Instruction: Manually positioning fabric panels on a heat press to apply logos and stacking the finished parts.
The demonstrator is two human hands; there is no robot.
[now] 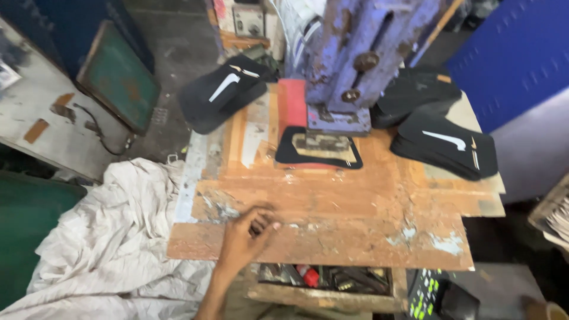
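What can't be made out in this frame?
- Right hand: out of the head view altogether.
- Left hand: fingers curled and motion-blurred on the worn wooden table; whether they pinch anything is unclear.
- Black piece under the purple press: its middle is covered by the press foot.
- Tray of tools below the table: cluttered, partly hidden by the table edge.

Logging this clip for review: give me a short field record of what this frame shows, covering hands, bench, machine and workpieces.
left hand: resting on the near edge of the wooden bench, fingers curled, holding nothing visible
right hand: not in view
machine: purple press at the back of the bench
under press: black flat piece on a red pad
stacks: black pieces with white marks, left and right
beside bench: crumpled white cloth
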